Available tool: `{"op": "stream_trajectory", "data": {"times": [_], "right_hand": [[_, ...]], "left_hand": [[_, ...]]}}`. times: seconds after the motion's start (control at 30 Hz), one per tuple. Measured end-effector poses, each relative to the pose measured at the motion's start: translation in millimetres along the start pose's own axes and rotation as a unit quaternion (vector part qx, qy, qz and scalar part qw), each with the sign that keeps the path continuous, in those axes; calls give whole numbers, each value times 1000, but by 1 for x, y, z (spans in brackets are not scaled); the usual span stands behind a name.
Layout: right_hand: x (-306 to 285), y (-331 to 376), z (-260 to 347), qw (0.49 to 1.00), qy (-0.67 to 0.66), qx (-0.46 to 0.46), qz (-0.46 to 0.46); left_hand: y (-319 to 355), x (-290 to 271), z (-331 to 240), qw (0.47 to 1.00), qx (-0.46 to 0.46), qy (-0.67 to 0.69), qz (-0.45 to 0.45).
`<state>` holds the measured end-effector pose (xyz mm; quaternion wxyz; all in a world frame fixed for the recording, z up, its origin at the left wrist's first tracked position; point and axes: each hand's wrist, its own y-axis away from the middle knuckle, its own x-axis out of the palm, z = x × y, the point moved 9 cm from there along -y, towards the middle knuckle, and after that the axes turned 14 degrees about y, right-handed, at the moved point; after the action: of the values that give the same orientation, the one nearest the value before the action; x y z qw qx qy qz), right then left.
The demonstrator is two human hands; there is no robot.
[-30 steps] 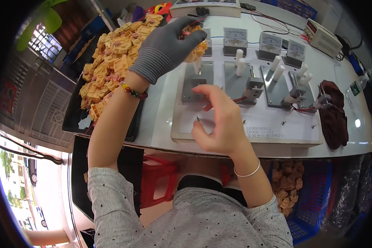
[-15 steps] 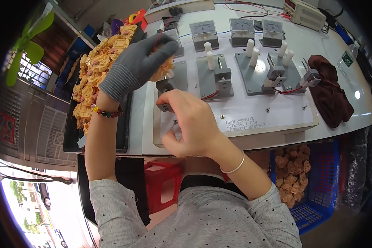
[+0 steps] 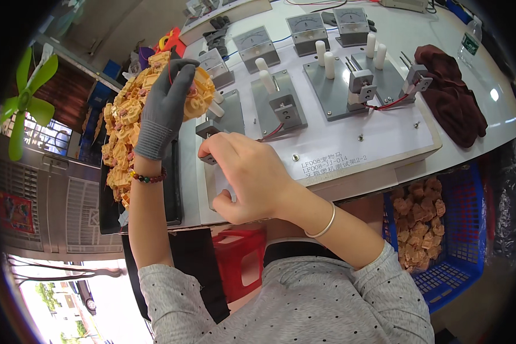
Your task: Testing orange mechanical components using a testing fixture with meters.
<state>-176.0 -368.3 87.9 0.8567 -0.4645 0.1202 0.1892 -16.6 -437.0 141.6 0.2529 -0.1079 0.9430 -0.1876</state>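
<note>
A white counter (image 3: 487, 123) spans the far side, a green fan (image 3: 26, 97) and barred window (image 3: 46, 140) left, daylight outside.

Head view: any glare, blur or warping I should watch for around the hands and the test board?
Head view: strong fisheye, so the table edge bows and the corners go black; a bright glare spot sits on the tabletop by the brown cloth; daylight washes out the lower left; the left hand in its grey glove and the right hand are sharp, and so is the board.
</note>
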Motion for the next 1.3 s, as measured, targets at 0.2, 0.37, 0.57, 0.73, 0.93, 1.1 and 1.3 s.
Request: {"op": "stream_trajectory", "data": {"times": [0.2,0.37,0.57,0.73,0.93,1.1,1.3], "right_hand": [[2,-1,6,1000,-2,-11,-5],[-6,7,-6,999,16,47,22],[-84,25,-21,988,80,92,-92],[-83,24,-51,986,-11,151,-73],[-82,23,-41,994,-24,87,-62],[-84,21,-38,995,27,68,-69],[-82,21,-34,995,12,87,-37]], "left_hand": [[36,31,-1,961,128,-143,200],[53,20,-12,994,5,-84,76],[243,15,-50,809,-170,166,537],[404,-133,94,878,-362,273,155],[537,-163,207,792,-605,2,-84],[541,-158,222,784,-612,-8,-105],[544,-162,226,782,-608,0,-134]]}}
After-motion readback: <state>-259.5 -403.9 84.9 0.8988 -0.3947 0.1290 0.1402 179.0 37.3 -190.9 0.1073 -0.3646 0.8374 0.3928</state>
